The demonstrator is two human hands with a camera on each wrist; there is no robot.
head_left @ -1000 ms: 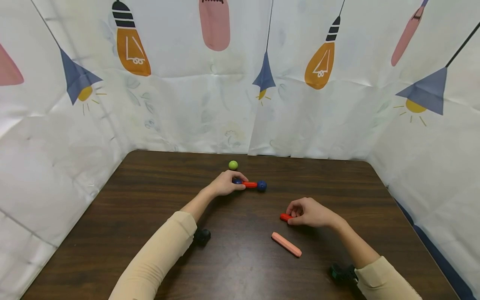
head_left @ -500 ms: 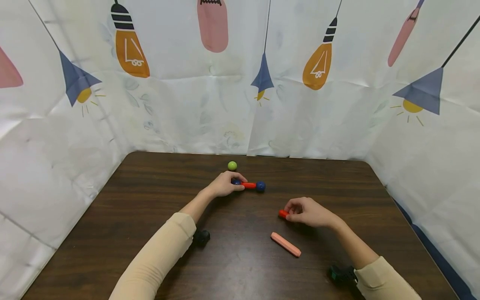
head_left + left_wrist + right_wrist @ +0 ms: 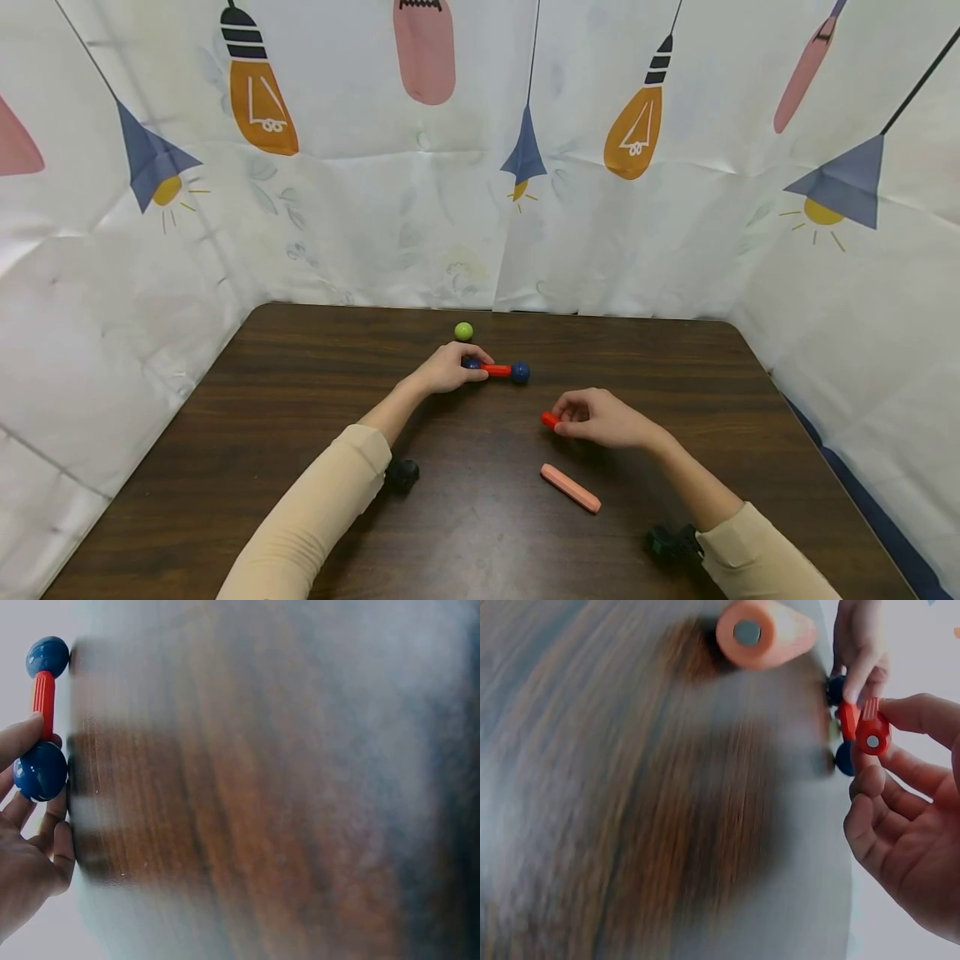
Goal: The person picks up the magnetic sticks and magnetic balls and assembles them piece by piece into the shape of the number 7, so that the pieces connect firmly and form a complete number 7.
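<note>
A red magnetic rod [image 3: 497,370] joins two blue balls, one of them the right-hand ball [image 3: 521,372]. My left hand [image 3: 447,367] pinches this piece at its left end, partly covering the other blue ball [image 3: 40,771], which shows fully in the left wrist view. Between thumb and fingers, my right hand [image 3: 606,418] holds a second red rod [image 3: 551,420], apart from the joined piece. In the right wrist view that rod's end [image 3: 873,740] shows a silver magnet disc.
A longer salmon-pink rod [image 3: 571,488] lies on the dark wooden table [image 3: 465,533], nearer than the right hand. Behind the left hand sits a small green ball [image 3: 463,332]. A patterned white curtain [image 3: 360,225] stands beyond the table's far edge.
My right hand has moved left and slightly farther away with its red rod, closer to the joined piece. The left hand keeps its hold in nearly the same place.
</note>
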